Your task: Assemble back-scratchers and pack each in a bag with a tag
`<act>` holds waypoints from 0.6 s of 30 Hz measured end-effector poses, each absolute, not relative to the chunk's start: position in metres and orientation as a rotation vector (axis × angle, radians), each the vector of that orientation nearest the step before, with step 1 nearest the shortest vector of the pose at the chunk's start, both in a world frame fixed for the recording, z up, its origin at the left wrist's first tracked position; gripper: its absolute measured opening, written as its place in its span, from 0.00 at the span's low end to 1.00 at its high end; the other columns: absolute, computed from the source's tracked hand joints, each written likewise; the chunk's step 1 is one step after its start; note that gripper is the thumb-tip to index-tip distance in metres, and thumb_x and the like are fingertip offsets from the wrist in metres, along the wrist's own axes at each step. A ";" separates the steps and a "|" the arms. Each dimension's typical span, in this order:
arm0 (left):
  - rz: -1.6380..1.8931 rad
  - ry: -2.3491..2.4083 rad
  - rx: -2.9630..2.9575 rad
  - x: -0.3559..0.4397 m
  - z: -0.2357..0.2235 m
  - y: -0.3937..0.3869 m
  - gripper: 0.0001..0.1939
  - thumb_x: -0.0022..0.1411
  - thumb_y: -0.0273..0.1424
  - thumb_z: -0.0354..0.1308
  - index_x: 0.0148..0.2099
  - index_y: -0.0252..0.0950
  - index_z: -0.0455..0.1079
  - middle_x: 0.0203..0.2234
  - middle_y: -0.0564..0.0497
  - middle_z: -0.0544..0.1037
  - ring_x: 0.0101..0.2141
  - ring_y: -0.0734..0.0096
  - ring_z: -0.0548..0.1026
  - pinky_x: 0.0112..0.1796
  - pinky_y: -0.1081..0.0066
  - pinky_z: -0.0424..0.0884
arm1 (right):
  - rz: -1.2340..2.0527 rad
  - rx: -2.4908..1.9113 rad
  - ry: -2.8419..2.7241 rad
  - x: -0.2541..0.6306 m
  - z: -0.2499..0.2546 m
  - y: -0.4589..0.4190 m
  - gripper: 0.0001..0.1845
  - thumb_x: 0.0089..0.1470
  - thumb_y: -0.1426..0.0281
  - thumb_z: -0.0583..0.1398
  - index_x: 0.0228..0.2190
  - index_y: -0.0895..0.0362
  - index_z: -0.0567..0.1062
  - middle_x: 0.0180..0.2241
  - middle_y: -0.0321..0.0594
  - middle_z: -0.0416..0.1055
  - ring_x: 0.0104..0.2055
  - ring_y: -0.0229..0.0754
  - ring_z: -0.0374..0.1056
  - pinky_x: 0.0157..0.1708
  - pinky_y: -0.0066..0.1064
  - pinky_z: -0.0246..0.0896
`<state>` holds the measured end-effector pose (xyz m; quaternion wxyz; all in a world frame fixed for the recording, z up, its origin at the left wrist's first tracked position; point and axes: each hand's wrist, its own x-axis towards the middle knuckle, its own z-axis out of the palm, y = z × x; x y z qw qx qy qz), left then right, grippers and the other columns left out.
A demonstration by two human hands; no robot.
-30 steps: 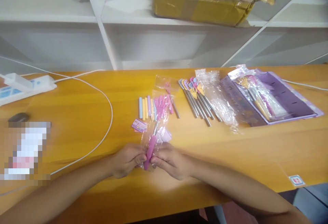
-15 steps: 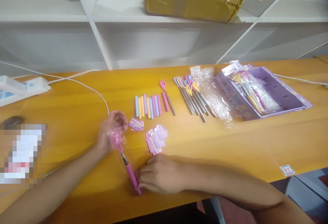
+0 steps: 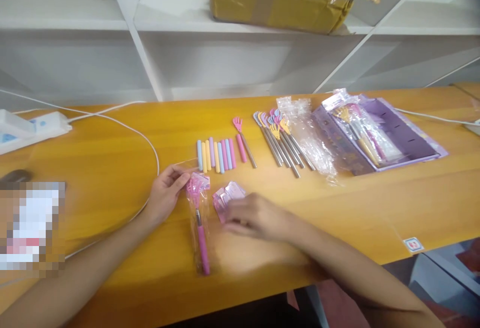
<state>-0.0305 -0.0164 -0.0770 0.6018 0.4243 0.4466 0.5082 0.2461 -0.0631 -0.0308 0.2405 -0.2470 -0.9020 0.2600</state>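
Observation:
My left hand (image 3: 167,190) pinches the upper end of a clear plastic bag. Inside the bag is a pink back scratcher (image 3: 201,243), with its hand-shaped head toward the top and its pink handle toward me. Over the small pile of pink and purple cards (image 3: 231,189) is my right hand (image 3: 257,217), fingers curled; its fingertips are blurred, and I cannot make out whether they hold a card. Another small card (image 3: 206,181) lies partly behind the bagged scratcher's head.
Several coloured handle sleeves (image 3: 216,156) lie in a row. Beside them are a loose pink scratcher (image 3: 245,140), several metal-rod scratchers (image 3: 285,145) and empty plastic bags (image 3: 318,155). A purple box (image 3: 412,155) holds bagged scratchers. A power strip (image 3: 33,130) and white cable (image 3: 144,138) are at left.
The bagged back scratcher has shifted right and stands straighter, its bag top held by my left hand. My right hand has left the handle's lower end and moved up to the card pile.

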 end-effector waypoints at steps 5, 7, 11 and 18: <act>1.077 0.994 1.160 -0.023 -0.075 -0.026 0.17 0.66 0.35 0.70 0.43 0.40 0.62 0.38 0.54 0.77 0.33 0.74 0.77 0.32 0.75 0.74 | 0.349 -1.371 -2.418 0.275 -0.029 -0.041 0.17 0.68 0.57 0.64 0.49 0.57 0.74 0.48 0.49 0.75 0.38 0.46 0.76 0.34 0.36 0.68; 1.051 0.936 1.174 -0.018 -0.071 -0.033 0.19 0.68 0.35 0.68 0.45 0.41 0.58 0.42 0.53 0.78 0.35 0.73 0.80 0.34 0.74 0.76 | 0.357 -1.515 -2.444 0.277 -0.033 -0.041 0.22 0.65 0.56 0.67 0.51 0.57 0.73 0.51 0.52 0.73 0.38 0.49 0.76 0.34 0.39 0.69; 1.034 0.889 1.334 -0.013 -0.069 -0.042 0.16 0.71 0.34 0.65 0.53 0.42 0.61 0.49 0.48 0.76 0.44 0.68 0.80 0.39 0.71 0.78 | 0.563 -1.569 -2.406 0.272 -0.041 -0.042 0.22 0.60 0.60 0.71 0.50 0.56 0.73 0.50 0.48 0.71 0.41 0.50 0.76 0.39 0.40 0.70; 0.749 0.908 1.441 -0.021 -0.075 -0.038 0.11 0.72 0.38 0.64 0.50 0.38 0.75 0.45 0.46 0.80 0.45 0.64 0.81 0.47 0.64 0.78 | 0.874 -1.503 -2.103 0.271 -0.059 -0.038 0.18 0.55 0.69 0.73 0.45 0.54 0.74 0.43 0.40 0.71 0.39 0.42 0.70 0.39 0.35 0.66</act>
